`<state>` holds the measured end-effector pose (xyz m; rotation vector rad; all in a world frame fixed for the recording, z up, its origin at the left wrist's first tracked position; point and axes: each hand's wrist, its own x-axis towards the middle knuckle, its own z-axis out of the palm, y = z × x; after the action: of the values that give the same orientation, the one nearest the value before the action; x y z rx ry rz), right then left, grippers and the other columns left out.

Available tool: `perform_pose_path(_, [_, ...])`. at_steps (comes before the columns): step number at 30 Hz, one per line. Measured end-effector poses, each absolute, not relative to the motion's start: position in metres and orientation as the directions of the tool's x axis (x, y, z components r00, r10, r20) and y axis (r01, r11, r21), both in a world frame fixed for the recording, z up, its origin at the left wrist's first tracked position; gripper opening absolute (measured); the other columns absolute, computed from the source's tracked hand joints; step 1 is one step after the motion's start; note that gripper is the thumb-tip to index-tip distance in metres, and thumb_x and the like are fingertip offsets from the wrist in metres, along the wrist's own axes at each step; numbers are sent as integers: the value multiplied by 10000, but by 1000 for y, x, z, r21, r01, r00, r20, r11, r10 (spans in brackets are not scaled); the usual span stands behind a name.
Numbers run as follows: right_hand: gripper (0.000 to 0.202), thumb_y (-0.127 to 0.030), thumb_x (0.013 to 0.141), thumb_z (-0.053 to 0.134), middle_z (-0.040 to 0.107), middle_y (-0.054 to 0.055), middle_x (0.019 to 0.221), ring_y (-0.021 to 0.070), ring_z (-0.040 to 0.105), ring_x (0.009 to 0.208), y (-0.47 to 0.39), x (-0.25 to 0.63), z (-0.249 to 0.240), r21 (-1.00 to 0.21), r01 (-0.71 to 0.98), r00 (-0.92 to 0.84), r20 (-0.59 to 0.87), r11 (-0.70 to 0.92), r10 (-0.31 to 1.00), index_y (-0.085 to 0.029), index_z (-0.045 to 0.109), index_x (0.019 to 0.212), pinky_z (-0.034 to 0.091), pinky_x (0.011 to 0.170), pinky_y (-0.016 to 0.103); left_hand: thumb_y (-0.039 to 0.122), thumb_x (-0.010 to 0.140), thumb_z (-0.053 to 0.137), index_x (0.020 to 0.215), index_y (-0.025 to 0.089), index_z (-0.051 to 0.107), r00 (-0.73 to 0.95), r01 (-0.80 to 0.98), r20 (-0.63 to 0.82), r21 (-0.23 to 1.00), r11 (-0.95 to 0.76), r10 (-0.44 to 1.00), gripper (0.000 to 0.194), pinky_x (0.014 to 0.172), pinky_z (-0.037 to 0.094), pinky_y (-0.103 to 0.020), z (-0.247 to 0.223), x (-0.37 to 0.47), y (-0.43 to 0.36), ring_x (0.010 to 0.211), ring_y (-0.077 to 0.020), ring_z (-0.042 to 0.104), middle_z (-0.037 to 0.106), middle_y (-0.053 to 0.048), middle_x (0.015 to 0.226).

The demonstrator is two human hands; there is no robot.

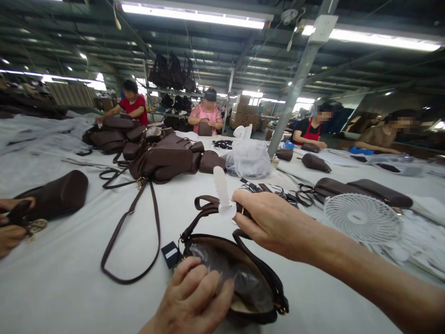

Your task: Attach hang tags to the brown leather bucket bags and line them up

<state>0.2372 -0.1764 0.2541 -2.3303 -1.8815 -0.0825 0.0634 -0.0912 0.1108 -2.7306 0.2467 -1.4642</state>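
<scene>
A dark brown handbag point(278, 297) lies on the white table before me with its mouth open, and clear plastic stuffing point(248, 283) shows inside. My left hand point(194, 294) curls its fingers over the near rim, closed on the bag; its fingertips reach the opening. Beyond the bag, my right hand point(267, 222) is closed on the brown strap point(203, 213). A white strip with a toothed edge point(223, 188) stands up from the strap beside my right fingertips. The black hang tag point(171, 254) rests at the bag's left end.
Brown bags point(163, 157) are heaped behind, one strap trailing forward. Another person's hands point(12, 227) hold a bag at the left. A white plastic bag point(248, 155) stands mid-table, near black tags point(264, 188). A white lattice basket point(361, 218) is at right. Several co-workers sit across.
</scene>
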Motion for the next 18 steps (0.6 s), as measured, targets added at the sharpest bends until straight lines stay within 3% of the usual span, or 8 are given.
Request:
perform_pose_path(3, [223,-299,902,447,528,-2,636,141,441,564,-185,234,259,-215,950,247,78,-226,966,-226,408,695,252,530,292,95,928,394,1059,181,643,577,-122,805,-82,-989,-138,295,937,389,-353,108,66,-93,818,-170,560,672,-33,839])
perform_pose_path(5, [249,-323,904,453,544,-3,653,136,457,575,-190,229,264,-313,916,267,4,-252,964,-223,424,678,277,524,276,87,916,408,929,174,621,637,-150,763,-16,-989,-109,230,863,422,-353,111,70,-93,768,-170,560,668,-30,815])
perform_pose_path(7, [276,-372,914,444,568,-3,670,142,496,610,-195,225,266,-405,871,264,-92,-278,960,-222,455,682,314,535,263,111,901,432,843,182,574,734,-166,675,76,-983,-72,169,832,446,-368,116,77,-92,784,-185,574,667,-38,843])
perform_pose_path(9, [280,-389,921,425,592,-3,691,151,531,658,-198,223,264,-477,829,234,-180,-293,955,-220,477,704,355,562,253,164,868,502,886,189,566,839,-153,542,148,-977,-49,71,845,465,-403,121,83,-92,871,-222,593,667,-65,934])
perform_pose_path(11, [211,-350,915,420,625,-3,749,155,557,700,-201,223,258,-555,782,168,-252,-285,953,-219,515,780,393,590,244,226,824,581,1027,193,567,903,-120,429,179,-976,-32,207,901,458,-452,124,89,-92,1000,-274,584,648,-104,1073])
perform_pose_path(14, [166,-305,892,449,664,9,950,161,593,831,-205,227,248,-639,736,51,-277,-224,960,-219,560,981,443,696,243,312,791,636,1194,180,533,921,-116,386,150,-982,-50,436,980,416,-495,121,93,-92,1118,-327,545,584,-158,1244])
perform_pose_path(18, [293,-348,872,475,664,41,1080,188,609,929,-213,226,242,-557,812,64,-209,-172,976,-222,548,1127,458,756,263,375,749,665,1197,158,576,852,-159,508,28,-987,-123,506,908,472,-439,105,92,-87,992,-318,603,648,-159,1148])
